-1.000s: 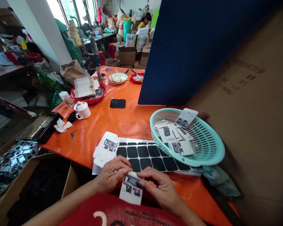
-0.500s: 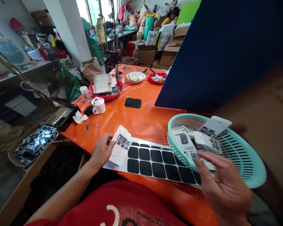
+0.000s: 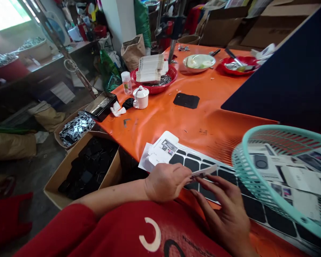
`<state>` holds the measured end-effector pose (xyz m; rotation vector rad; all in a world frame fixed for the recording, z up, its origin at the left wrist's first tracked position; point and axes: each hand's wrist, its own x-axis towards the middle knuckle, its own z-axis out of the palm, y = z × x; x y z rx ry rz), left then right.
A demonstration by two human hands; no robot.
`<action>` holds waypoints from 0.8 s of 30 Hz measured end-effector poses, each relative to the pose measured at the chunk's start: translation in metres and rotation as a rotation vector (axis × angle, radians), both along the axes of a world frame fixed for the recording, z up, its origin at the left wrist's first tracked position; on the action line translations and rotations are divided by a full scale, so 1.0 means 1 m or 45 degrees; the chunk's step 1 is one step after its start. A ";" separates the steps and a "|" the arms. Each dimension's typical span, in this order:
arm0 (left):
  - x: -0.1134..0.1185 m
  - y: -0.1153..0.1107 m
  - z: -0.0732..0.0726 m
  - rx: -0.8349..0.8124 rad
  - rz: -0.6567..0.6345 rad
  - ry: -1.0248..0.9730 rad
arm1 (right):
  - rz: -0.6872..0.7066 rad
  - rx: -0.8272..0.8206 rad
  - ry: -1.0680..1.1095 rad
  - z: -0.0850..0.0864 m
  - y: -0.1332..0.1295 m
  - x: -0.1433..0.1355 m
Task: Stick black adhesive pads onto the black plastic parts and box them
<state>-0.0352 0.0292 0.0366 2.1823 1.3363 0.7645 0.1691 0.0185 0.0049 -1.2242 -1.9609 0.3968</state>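
Observation:
In front of my chest, my left hand (image 3: 166,182) grips one end of a thin printed paper box (image 3: 204,171), flattened and seen nearly edge-on. My right hand (image 3: 227,210) has its fingers at the other end of this box, thumb below. A second flat printed box (image 3: 164,148) lies just beyond my left hand. It rests on the left end of a white sheet of black rounded-square pads (image 3: 191,165), partly covered by my hands. At the right, a mint-green plastic basket (image 3: 242,157) holds several more printed boxes (image 3: 299,180).
The orange table (image 3: 203,125) carries a black pad (image 3: 186,100), a white lidded mug (image 3: 141,98), a red tray (image 3: 172,76) with stacked cards, and a plate (image 3: 199,63). A dark blue panel (image 3: 289,78) stands right. Left below is a carton of black pieces (image 3: 88,167).
My right hand has left the basket and come over to my left hand. The box my left hand held now lies on the sheet; both hands are on another box. The view has turned left.

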 end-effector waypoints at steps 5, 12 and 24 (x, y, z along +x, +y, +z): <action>0.004 -0.007 -0.003 0.007 -0.040 0.037 | -0.047 -0.095 0.021 -0.003 -0.004 -0.001; 0.010 -0.019 -0.016 -0.041 -0.055 0.115 | -0.285 -0.711 0.429 -0.008 -0.013 0.001; 0.034 -0.014 -0.018 0.013 -0.236 0.252 | -0.377 -0.969 1.162 0.010 -0.015 0.004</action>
